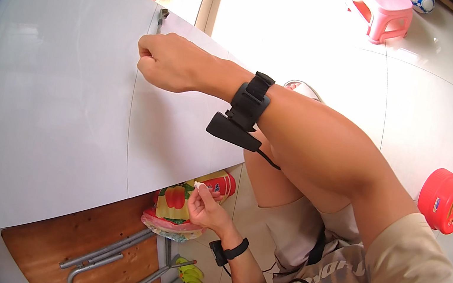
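Observation:
My right hand is closed in a fist over the white tabletop, close to a thin seam. From the far side of the fist sticks out a slim metal tool with a dark end; its kind does not show, and the rest is hidden in the fingers. Lower and nearer to me, my left hand is beside the table's near edge. Its thumb and fingers pinch a small white piece, too small to name. Behind that hand is a red and yellow package in clear plastic.
Under the table edge are a brown wooden board and grey metal tubes. A yellow-green item lies near them. On the tiled floor stand a pink stool and a red stool. A ball is at the far right.

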Motion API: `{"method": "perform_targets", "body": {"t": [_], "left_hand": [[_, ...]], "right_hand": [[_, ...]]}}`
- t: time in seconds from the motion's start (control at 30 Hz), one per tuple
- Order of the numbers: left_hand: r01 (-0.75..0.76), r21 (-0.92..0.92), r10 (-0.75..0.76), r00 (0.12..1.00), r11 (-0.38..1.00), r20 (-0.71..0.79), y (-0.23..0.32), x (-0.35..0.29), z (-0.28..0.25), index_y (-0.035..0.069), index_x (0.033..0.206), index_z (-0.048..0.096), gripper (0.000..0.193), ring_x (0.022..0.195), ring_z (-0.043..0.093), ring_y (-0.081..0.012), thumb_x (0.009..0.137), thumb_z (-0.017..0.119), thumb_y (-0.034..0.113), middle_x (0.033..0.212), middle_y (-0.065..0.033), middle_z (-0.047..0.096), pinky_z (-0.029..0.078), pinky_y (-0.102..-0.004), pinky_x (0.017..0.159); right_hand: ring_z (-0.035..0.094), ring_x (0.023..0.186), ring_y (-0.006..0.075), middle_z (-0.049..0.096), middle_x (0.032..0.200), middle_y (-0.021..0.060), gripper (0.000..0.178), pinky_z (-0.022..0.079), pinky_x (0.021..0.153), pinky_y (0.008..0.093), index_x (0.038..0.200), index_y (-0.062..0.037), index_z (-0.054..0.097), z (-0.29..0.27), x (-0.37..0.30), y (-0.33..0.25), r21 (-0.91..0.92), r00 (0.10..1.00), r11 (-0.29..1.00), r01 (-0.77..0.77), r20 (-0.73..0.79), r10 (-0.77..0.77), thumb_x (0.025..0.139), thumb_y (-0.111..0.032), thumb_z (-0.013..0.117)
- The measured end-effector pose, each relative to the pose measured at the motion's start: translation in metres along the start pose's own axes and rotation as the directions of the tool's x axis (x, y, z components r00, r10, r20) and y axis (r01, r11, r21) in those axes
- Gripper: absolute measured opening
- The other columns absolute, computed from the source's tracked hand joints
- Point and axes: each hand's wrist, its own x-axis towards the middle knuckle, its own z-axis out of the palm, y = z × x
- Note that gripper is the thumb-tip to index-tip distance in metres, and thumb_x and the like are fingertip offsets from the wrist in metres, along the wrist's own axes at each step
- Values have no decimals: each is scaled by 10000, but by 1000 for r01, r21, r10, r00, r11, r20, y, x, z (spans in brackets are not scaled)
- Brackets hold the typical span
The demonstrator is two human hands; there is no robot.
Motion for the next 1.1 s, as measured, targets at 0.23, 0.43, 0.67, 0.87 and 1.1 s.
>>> {"method": "perform_targets", "body": {"t": [0.23,0.43,0.67,0.87,1.1], "left_hand": [[9,-46,-10,1000,999,-11,-6,3,-3,-57,967,631,212,564,606,-124,948,696,144,767,-94,667,520,-237,503],[-15,-11,14,998,1000,-68,18,12,14,-50,1035,608,311,611,611,-126,939,720,223,814,-95,674,486,-231,509],[-189,23,185,920,982,-346,96,48,43,-98,1012,655,323,622,608,-146,937,722,209,813,-112,693,499,-245,545],[-204,-4,192,927,979,-321,102,52,71,-99,946,684,248,629,615,-163,885,739,135,798,-97,694,538,-260,583],[-505,279,525,851,817,2,67,87,78,-77,867,679,110,680,622,-123,843,707,27,838,-50,708,507,-288,626]], "right_hand": [[611,785,441,638,793,264,247,477,749,513,885,24,576,9,1,7,-124,988,983,139,-46,-145,857,-185,448],[628,820,460,650,836,282,256,485,779,527,886,25,596,29,-10,1,-23,995,999,29,-95,-32,845,-200,479],[571,556,461,581,607,254,188,482,560,532,786,60,521,50,-53,-23,-172,988,975,138,93,-123,748,-123,539],[561,527,451,563,575,240,165,482,538,520,766,49,516,58,-49,-26,-128,986,978,167,47,-162,728,-108,551],[551,515,450,549,561,234,142,465,509,518,734,32,498,67,-53,-22,-157,974,964,215,100,-201,712,-95,558]]}}
